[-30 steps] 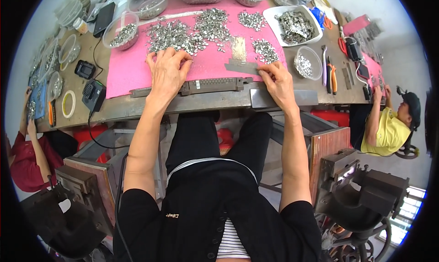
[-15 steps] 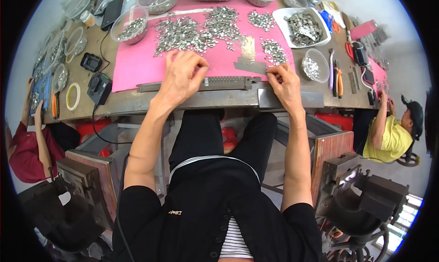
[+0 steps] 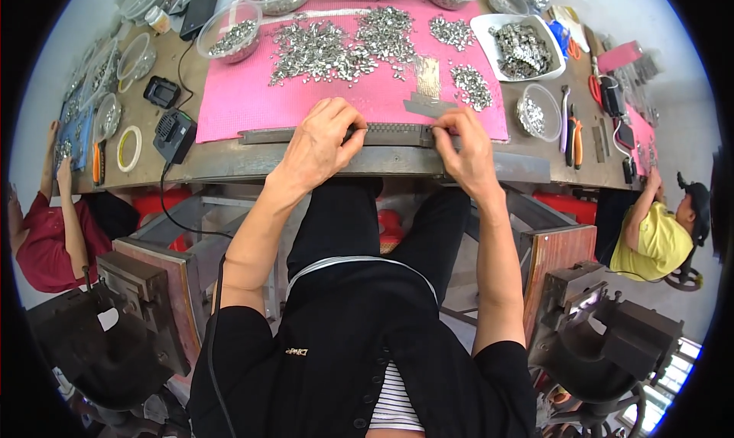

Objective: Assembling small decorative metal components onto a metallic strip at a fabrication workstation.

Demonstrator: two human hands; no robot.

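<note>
A long dark metal bar with a row of small notches (image 3: 394, 134) lies along the front edge of the pink mat (image 3: 237, 105). Over its left part my left hand (image 3: 325, 141) is closed, thumb and fingertips pinched together at the bar; what they hold is too small or hidden. My right hand (image 3: 466, 151) is pinched at the bar's right end, and I cannot make out anything between its fingertips. Beyond the bar, small shiny metal pieces (image 3: 321, 52) lie in loose heaps. Just past my right fingertips is a flat grey metal strip (image 3: 428, 107).
Clear tubs of metal pieces (image 3: 229, 36) and a white tray (image 3: 556, 67) ring the mat. A round tub (image 3: 540, 117), orange-handled pliers (image 3: 574, 143), a charger (image 3: 174, 136) and a tape roll (image 3: 129, 149) flank it. Co-workers sit at left (image 3: 57, 243) and right (image 3: 657, 227).
My right hand has come down and left from beside the grey strip to the bar's end. My left hand has lowered onto the bar. The whole view has shifted slightly.
</note>
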